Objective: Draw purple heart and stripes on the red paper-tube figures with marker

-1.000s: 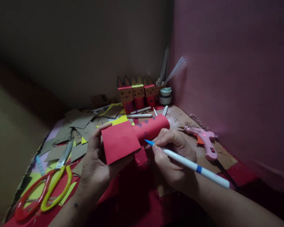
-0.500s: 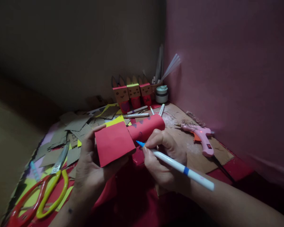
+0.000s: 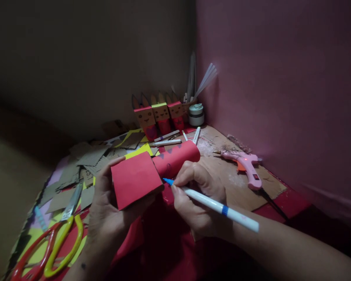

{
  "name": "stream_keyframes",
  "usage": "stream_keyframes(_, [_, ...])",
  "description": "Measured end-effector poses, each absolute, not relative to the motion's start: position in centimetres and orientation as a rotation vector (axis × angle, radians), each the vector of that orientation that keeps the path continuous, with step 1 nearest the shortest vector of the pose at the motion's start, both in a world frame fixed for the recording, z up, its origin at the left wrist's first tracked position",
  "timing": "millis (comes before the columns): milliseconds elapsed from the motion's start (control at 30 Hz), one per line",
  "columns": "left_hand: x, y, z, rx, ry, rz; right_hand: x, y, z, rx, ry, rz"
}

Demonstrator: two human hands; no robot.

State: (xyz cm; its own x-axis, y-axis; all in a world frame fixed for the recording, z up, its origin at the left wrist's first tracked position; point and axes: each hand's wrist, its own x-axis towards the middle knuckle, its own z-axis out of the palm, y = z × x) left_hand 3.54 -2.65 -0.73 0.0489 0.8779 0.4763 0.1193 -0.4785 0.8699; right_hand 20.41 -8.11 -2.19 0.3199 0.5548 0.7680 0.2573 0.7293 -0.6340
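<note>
My left hand (image 3: 107, 222) is closed around a square box (image 3: 136, 179) faced with red paper, its fingers at the left side and underneath. A red paper tube (image 3: 185, 154) extends from the box's right side, with dark triangles and a small curved mark drawn on it. My right hand (image 3: 197, 199) grips a white felt-tip marker (image 3: 209, 200) with a blue band. The marker's blue tip points at the tube close to the box's edge; whether it touches, I cannot tell.
Red-and-yellow-handled scissors (image 3: 62, 230) lie at left beside cardboard scraps (image 3: 90, 154). Three animal-faced paper figures (image 3: 162, 115) stand behind, near loose markers (image 3: 166, 143) and a lidded jar (image 3: 196, 115). A pink glue gun (image 3: 250, 168) rests on cardboard at right.
The whole view has shifted slightly, so things sit further left. The marker tip has moved a little closer to the box's edge, and the curved mark on the tube shows more fully.
</note>
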Motion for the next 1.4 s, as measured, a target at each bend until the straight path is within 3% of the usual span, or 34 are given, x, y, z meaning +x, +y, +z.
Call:
stream_keyframes(833, [4.0,-3.3,-0.3,1.698,1.148,1.458,21.2,-8.4,-1.0,-0.925,-1.165,0.337])
stream_keyframes(1400, [4.2,-3.5,0.1,1.613,1.136,1.446,20.5,-7.8,-2.4,-0.869,-1.193,0.181])
